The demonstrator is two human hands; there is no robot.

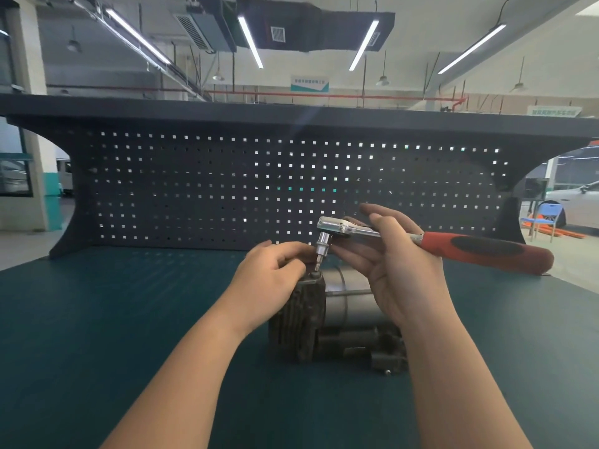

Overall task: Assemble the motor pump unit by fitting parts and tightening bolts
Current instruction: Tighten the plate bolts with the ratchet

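Dark grey metal motor pump unit (327,319), standing on the teal bench mat (97,319) just right of centre. I read its long axis as running left to right across my view: a black finned block at the left end, a smooth grey cylindrical body extending to the right. On the top corner of the finned block sits a small dark bolt head (315,274).

Chrome ratchet wrench with red and black handle (421,238), held above the unit. Its long axis lies nearly level, head toward the left, handle pointing right and slightly down. From the head a short chrome socket and bit (322,249) points straight down, its tip at the bolt head; I cannot tell whether it is fully seated.

My left hand (275,273) rests on top of the finned block, fingers curled and pinching the lower part of the socket. My right hand (392,264) supports the bare chrome shank from below, palm toward me, fingers mostly extended behind the shank and thumb over it.

Behind the bench stands a dark perforated back panel (194,189) under a dark shelf. At far right, a blue chair (547,215) and part of a white car (580,202).
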